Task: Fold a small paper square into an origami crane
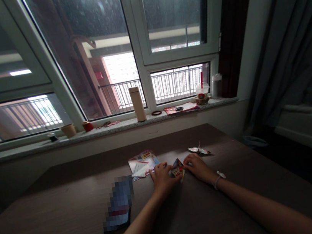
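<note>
A small folded piece of printed paper (178,171), red, white and dark, lies on the table between my hands. My left hand (164,178) grips its left and lower edge, thumb reaching across the near side. On its right side, my right hand (197,166) pinches the edge between thumb and fingertips; a bracelet circles that wrist. Just beyond my right hand rests a folded paper crane (199,150) with spread wings. Printed sheets of paper (143,162) lie in a small pile past my left hand.
A phone-like object (119,205), blurred into blocks, lies left of my left forearm on the brown table (69,199). Along the windowsill (117,128) stand a tan bottle (137,105), a paper cup (68,131), a drink cup with a red straw (202,90), and scissors (178,108) on papers.
</note>
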Tool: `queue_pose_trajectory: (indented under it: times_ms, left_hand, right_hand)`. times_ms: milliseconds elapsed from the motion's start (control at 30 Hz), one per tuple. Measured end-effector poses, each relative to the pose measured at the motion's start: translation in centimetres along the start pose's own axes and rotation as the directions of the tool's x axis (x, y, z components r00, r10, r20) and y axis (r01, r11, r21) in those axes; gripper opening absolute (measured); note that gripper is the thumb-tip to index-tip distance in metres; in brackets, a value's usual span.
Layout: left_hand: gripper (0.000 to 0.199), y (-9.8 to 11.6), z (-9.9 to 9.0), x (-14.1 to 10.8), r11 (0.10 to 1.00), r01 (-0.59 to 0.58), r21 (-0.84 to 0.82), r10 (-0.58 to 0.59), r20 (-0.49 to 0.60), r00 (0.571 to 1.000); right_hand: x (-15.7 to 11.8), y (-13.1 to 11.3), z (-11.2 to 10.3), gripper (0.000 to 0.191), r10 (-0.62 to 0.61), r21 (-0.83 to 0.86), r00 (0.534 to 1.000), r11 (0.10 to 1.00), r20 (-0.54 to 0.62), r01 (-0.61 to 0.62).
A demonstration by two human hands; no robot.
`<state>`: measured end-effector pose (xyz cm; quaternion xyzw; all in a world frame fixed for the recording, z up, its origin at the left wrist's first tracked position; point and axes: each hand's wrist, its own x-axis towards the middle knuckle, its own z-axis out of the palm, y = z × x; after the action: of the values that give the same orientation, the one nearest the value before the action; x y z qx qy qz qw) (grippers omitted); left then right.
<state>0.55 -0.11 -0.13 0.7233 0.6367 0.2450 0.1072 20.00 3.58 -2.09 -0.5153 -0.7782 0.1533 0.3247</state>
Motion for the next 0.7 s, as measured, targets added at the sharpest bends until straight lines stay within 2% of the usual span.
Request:
queue_pose_trajectory:
  times_ms: [133, 300, 433, 567, 700]
  left_hand:
    - [0.040, 0.10, -0.04, -0.05, 1.000, 0.000, -0.005, 0.000, -0.011, 1.000]
    - [0.037, 0.32, -0.20, -0.11, 1.000, -0.005, -0.030, 0.004, -0.010, 1.000]
    - [0.031, 0.32, -0.11, -0.03, 0.996, -0.012, -0.093, 0.007, -0.057, 0.998]
    - [0.011, 0.20, 0.04, 0.22, 0.992, -0.013, -0.123, -0.001, -0.116, 0.993]
    - [0.015, 0.08, 0.10, 0.38, 0.989, -0.023, -0.149, -0.001, -0.160, 0.987]
  right_hand:
    - [-0.27, -0.11, -0.34, 0.007, -0.005, 0.014, 1.000, 1.000, 0.010, 0.004]
    - [-0.52, -0.46, -0.34, 0.008, -0.024, -0.098, 0.999, 0.995, -0.031, 0.021]
    - [-0.53, -0.51, -0.34, 0.008, -0.046, -0.136, 0.999, 0.990, -0.022, 0.043]
    - [-0.46, -0.27, -0.35, 0.008, -0.087, -0.067, 0.996, 0.994, -0.003, 0.087]
    - [-0.35, 0.05, -0.23, 0.009, -0.093, 0.038, 0.996, 0.995, 0.011, 0.093]
